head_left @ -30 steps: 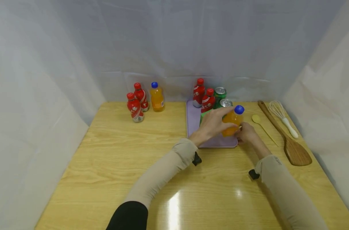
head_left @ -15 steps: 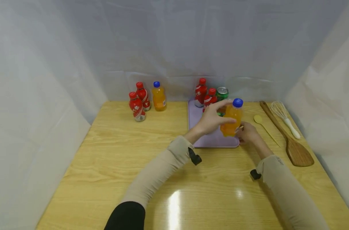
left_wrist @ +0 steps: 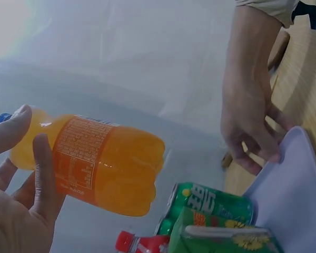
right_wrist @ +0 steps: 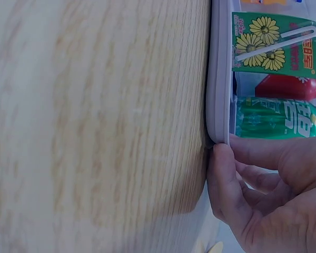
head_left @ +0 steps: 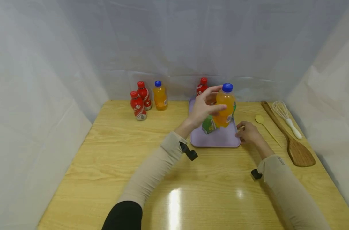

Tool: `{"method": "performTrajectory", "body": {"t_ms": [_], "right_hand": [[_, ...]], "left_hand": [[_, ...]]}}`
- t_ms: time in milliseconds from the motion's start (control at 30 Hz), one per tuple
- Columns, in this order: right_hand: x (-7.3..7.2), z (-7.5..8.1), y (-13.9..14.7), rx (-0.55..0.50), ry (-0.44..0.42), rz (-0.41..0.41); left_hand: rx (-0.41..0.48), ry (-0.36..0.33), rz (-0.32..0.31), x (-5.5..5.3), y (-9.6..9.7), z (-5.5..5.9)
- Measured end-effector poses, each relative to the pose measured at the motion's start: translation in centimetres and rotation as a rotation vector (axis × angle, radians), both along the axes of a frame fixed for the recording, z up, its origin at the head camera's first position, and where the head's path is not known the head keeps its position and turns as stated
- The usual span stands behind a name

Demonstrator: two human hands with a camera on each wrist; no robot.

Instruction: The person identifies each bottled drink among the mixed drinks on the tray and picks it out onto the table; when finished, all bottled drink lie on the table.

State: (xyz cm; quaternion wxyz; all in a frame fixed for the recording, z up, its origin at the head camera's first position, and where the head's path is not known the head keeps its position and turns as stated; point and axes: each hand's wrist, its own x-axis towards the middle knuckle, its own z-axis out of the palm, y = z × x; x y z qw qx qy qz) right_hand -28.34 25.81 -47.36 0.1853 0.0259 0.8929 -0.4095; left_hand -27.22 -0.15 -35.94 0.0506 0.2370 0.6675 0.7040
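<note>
My left hand [head_left: 201, 110] grips an orange drink bottle [head_left: 224, 108] with a blue cap, held up over the purple tray [head_left: 214, 140]. In the left wrist view, the bottle's orange label [left_wrist: 81, 158] faces the camera, with fingers and thumb around the neck end. Pinched between my right hand's [head_left: 249, 132] thumb and finger is the tray's front right corner. On the tray stand a green drink carton [right_wrist: 279, 58] with a straw, a green can [left_wrist: 216, 203] and red bottles [head_left: 202, 85]. The bottle and left hand hide part of them in the head view.
Two red bottles [head_left: 138, 107] and another orange bottle [head_left: 160, 98] stand at the back left of the wooden table [head_left: 111, 153]. At the right lie a yellow spoon [head_left: 260, 119], a wooden spatula [head_left: 299, 151] and a whisk [head_left: 281, 110]. White sheeting surrounds the table.
My left hand has lifted the orange bottle and moved it left and back, away from the tray's right front. The green carton has come into view. My right hand stays at the tray corner.
</note>
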Motion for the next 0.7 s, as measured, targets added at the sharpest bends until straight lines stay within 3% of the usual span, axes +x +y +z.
{"method": "performTrajectory", "body": {"t_ms": [233, 433, 700], "right_hand": [[0.0, 0.2, -0.1, -0.024, -0.006, -0.013], [-0.1, 0.2, -0.1, -0.014, -0.006, -0.022], [-0.2, -0.1, -0.1, 0.005, 0.008, -0.040]], "left_hand": [[0.017, 0.031, 0.084, -0.9, -2.6, 0.6], [0.006, 0.023, 0.168, -1.9, -5.5, 0.4], [-0.015, -0.018, 0.250, -3.4, -8.4, -1.1]]}}
